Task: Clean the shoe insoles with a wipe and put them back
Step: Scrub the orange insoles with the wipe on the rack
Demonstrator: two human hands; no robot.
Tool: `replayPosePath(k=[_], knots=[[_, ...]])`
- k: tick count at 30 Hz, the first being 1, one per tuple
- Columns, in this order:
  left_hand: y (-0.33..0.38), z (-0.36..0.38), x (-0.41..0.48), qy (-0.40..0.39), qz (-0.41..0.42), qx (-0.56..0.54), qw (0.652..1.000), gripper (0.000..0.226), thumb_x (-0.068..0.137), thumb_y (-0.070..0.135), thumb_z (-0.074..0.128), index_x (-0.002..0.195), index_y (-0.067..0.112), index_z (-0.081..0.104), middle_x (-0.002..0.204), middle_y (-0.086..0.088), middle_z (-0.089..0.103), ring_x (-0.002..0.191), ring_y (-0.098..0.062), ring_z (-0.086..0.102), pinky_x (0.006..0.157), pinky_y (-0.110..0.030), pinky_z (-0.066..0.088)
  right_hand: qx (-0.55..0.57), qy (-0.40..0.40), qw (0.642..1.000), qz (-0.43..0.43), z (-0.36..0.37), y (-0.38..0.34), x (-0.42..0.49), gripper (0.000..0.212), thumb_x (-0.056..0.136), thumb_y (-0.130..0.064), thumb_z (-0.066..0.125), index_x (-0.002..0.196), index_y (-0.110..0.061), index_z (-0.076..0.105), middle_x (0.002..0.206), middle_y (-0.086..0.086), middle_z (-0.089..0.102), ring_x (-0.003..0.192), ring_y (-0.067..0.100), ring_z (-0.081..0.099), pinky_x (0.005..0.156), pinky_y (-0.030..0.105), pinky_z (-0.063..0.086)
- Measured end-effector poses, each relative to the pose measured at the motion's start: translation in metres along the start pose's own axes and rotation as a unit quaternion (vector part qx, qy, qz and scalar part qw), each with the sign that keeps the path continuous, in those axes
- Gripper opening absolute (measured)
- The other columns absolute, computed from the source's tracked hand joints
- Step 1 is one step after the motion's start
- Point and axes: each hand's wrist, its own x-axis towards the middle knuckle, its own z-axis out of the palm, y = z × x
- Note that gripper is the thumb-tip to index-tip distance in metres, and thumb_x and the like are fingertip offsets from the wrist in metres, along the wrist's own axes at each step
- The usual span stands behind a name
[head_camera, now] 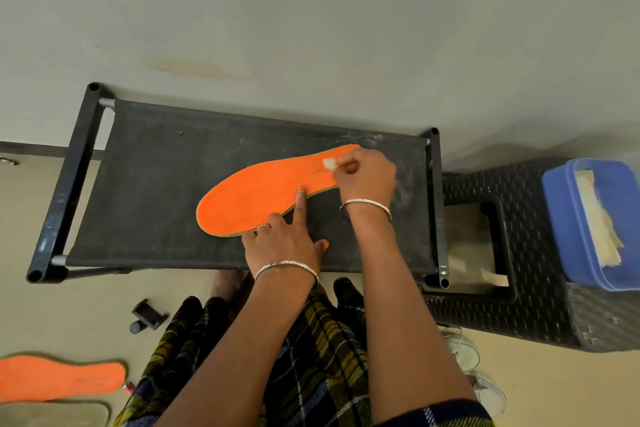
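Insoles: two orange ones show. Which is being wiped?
The insole on the black rack: the left hand presses it, the right hand holds a wipe on it. The floor insole lies untouched.

one head-worn view looks steeply down, close over the black rack (166,184).

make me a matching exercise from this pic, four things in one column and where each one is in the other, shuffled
Things
1. wipe
2. blue box
3. insole being cleaned
4. second insole

Places
A. on the floor, lower left
B. flat on the black rack
C. pinched in the right hand
D. on the woven stool

Pairs: 1-C, 2-D, 3-B, 4-A
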Motion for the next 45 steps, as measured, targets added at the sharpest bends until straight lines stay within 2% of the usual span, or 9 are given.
replayPosePath(k=[4,10,16,22,28,32,35,40,45], knots=[[0.002,0.001,-0.001,0.005,-0.003,0.007,1.0,0.088,0.096,0.065,0.039,0.155,0.033,-0.019,0.135,-0.01,0.048,0.123,-0.029,0.053,0.1,-0.042,0.035,0.05,-0.149,0.985,-0.064,0.01,-0.018,-0.01,0.005,0.08,-0.013,0.078,0.084,-0.016,0.079,0.085,-0.003,0.075,0.078,0.01,0.066,0.083,0.03,0.055],[0.001,0.0,-0.001,0.004,-0.015,0.004,1.0,0.092,0.095,0.067,0.039,0.155,0.028,-0.019,0.136,-0.007,0.049,0.122,-0.027,0.054,0.102,-0.042,0.037,-0.021,0.03,0.999,0.031,-0.001,-0.007,0.0,0.011,0.084,-0.012,0.071,0.088,-0.02,0.077,0.093,-0.003,0.074,0.087,0.017,0.068,0.082,0.03,0.055],[-0.001,-0.001,-0.003,-0.003,-0.012,0.005,1.0,0.091,0.095,0.066,0.04,0.156,0.028,-0.017,0.137,-0.009,0.047,0.124,-0.028,0.053,0.102,-0.042,0.035,0.046,-0.149,0.986,-0.062,0.013,-0.019,-0.012,0.007,0.079,-0.013,0.078,0.084,-0.016,0.08,0.084,-0.002,0.075,0.077,0.01,0.066,0.081,0.029,0.055],[-0.003,-0.003,-0.003,-0.005,-0.01,0.003,1.0,0.09,0.095,0.066,0.039,0.155,0.03,-0.018,0.135,-0.007,0.049,0.122,-0.027,0.054,0.102,-0.042,0.037,-0.007,0.029,0.999,0.029,0.002,-0.009,0.001,0.01,0.085,-0.013,0.072,0.091,-0.019,0.078,0.094,-0.002,0.075,0.088,0.016,0.069,0.083,0.027,0.053],[-0.003,-0.004,-0.002,-0.012,-0.015,0.006,1.0,0.088,0.096,0.065,0.04,0.156,0.031,-0.015,0.134,-0.008,0.05,0.123,-0.028,0.053,0.102,-0.042,0.036,0.062,-0.178,0.98,-0.066,0.006,-0.022,-0.013,0.009,0.077,-0.008,0.079,0.083,-0.014,0.08,0.082,-0.002,0.074,0.074,0.01,0.066,0.081,0.032,0.057],[-0.004,-0.004,-0.001,-0.013,-0.014,0.001,1.0,0.088,0.096,0.065,0.039,0.155,0.031,-0.016,0.133,-0.007,0.05,0.121,-0.027,0.054,0.101,-0.041,0.036,0.005,-0.041,0.999,-0.008,0.01,-0.018,-0.003,0.009,0.082,-0.013,0.074,0.087,-0.019,0.078,0.091,-0.002,0.074,0.085,0.013,0.067,0.083,0.026,0.053],[-0.005,-0.003,-0.001,-0.009,-0.011,-0.002,1.0,0.088,0.096,0.066,0.038,0.155,0.032,-0.017,0.132,-0.006,0.051,0.12,-0.026,0.056,0.102,-0.042,0.036,-0.017,0.054,0.998,0.026,0.01,-0.011,0.003,0.012,0.082,-0.01,0.068,0.086,-0.02,0.073,0.093,0.001,0.071,0.087,0.018,0.067,0.082,0.032,0.054],[-0.004,-0.003,0.0,-0.007,-0.015,-0.008,1.0,0.087,0.096,0.065,0.039,0.156,0.031,-0.014,0.128,-0.007,0.054,0.117,-0.027,0.057,0.098,-0.041,0.038,0.059,-0.122,0.989,-0.064,0.016,-0.02,-0.005,0.013,0.077,-0.004,0.075,0.083,-0.015,0.078,0.083,-0.004,0.074,0.078,0.011,0.067,0.083,0.032,0.057],[-0.002,-0.009,0.0,0.032,-0.008,-0.033,0.999,0.075,0.099,0.06,0.035,0.158,0.027,0.003,0.121,-0.006,0.059,0.111,-0.028,0.06,0.095,-0.042,0.037,-0.008,0.039,0.999,0.004,0.007,-0.013,0.006,0.015,0.083,-0.008,0.067,0.089,-0.017,0.078,0.093,0.001,0.074,0.088,0.019,0.068,0.084,0.03,0.054]])
